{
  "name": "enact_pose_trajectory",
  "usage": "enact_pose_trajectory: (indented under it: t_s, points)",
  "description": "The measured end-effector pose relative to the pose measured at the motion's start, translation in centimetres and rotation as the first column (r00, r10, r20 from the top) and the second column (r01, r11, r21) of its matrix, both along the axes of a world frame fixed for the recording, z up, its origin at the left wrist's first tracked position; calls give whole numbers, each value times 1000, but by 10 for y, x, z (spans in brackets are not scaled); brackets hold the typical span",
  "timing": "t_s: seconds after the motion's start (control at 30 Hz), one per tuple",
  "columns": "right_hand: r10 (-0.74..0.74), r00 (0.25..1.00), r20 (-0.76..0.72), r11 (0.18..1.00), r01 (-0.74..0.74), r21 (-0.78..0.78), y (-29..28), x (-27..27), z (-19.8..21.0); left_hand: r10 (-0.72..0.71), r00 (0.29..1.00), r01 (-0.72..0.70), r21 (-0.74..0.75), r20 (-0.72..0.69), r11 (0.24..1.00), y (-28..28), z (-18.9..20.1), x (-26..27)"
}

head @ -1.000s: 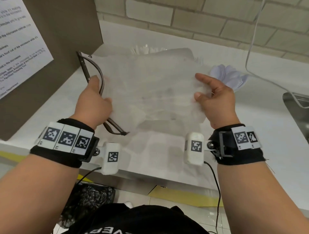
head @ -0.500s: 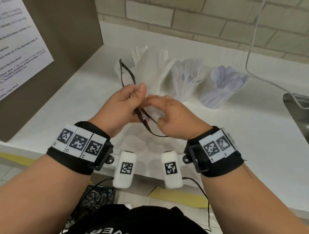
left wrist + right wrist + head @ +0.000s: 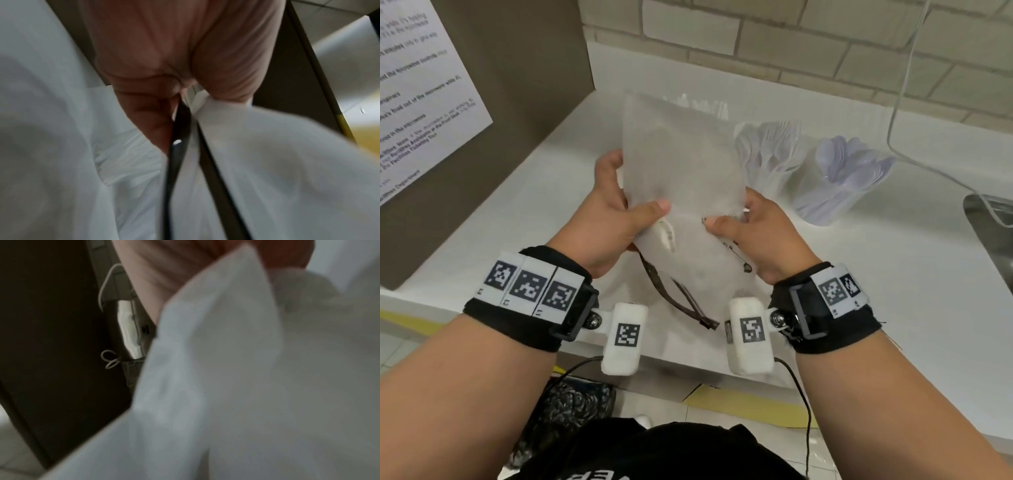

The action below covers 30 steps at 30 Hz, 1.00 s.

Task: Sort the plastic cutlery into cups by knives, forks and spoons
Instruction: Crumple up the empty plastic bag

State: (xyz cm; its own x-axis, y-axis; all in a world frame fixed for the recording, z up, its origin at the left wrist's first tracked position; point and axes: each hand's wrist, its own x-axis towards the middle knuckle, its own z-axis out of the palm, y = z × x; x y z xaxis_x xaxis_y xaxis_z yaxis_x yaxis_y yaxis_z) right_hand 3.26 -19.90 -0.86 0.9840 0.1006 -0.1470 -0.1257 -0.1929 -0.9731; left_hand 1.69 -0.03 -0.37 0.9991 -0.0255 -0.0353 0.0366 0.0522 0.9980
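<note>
- Both hands, left hand [image 3: 613, 219] and right hand [image 3: 760, 233], pinch the empty translucent bag [image 3: 681, 164], held above the surface [image 3: 893, 291].
- Sorted cutlery stands in cups: fork cup [image 3: 770, 154] right of the bag, spoon cup [image 3: 842, 178] beyond.
- Advice: fold it flat, clear of the cups.

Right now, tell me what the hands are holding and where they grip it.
Both hold one white bag. The left hand pinches its left edge, the right hand its right edge, thumbs on the near face.

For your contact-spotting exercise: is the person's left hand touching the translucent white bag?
Touching. The head view shows the left hand with its thumb pressed on the translucent white bag; the right hand pinches it too.
</note>
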Motion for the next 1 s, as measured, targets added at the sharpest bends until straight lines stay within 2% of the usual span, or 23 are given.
enact_pose_trajectory:
  t_s: [0.1,0.2,0.3,0.37,0.43,0.5,0.53,0.57,0.6,0.63,0.67,0.7,0.73,0.8,0.87,0.93,1.0]
  points:
    - [-28,998,-58,972,40,232,1,-2,-1,-11,996,5,-63,-92,998,-4,-5,-1]
    - [-38,984,-175,936,96,339,4,-3,1,-11,996,-2,-159,-84,987,-6,-5,-1]
    - [-7,944,-329,870,168,464,-1,1,3,49,996,-60,-153,-74,986,-2,-5,1]
    - [144,882,-448,856,116,503,-10,3,3,61,997,-61,-5,43,998,3,-7,3]
    - [293,823,-487,862,-7,507,-12,-1,7,-32,989,-10,280,146,960,3,-5,-1]
    - [314,839,-443,885,-91,456,-5,-4,5,-102,977,8,445,187,895,1,-1,-7]
    - [284,875,-393,897,-97,432,-1,-4,2,-117,975,22,440,191,898,0,2,-8]
    - [229,913,-339,905,-71,420,1,-2,-2,-137,976,70,357,167,932,0,3,-8]
    - [162,944,-288,905,-25,425,3,-1,-5,-171,977,144,196,129,970,1,4,-8]
    - [103,963,-250,893,21,449,3,0,-5,-208,976,210,-21,67,978,3,4,-8]
    - [55,973,-226,875,63,481,3,1,-6,-225,974,217,-239,-6,946,5,5,-8]
    - [25,979,-201,853,83,515,3,1,-6,-225,971,177,-397,-80,901,6,4,-7]
    - [4,985,-170,842,89,531,4,1,-8,-230,962,137,-471,-147,871,6,2,-6]
    - [-47,993,-107,866,93,492,11,0,-9,-309,927,183,-463,-212,867,-1,2,-8]
    - [-100,994,-36,927,106,361,21,-3,-10,-364,909,260,-407,-204,876,-10,3,-12]
    - [-113,994,0,951,109,290,24,-5,-9,-272,933,192,-317,-234,929,-14,5,-10]
    - [-18,997,-73,909,47,414,18,-6,-5,-104,967,68,-156,-232,985,-9,1,-6]
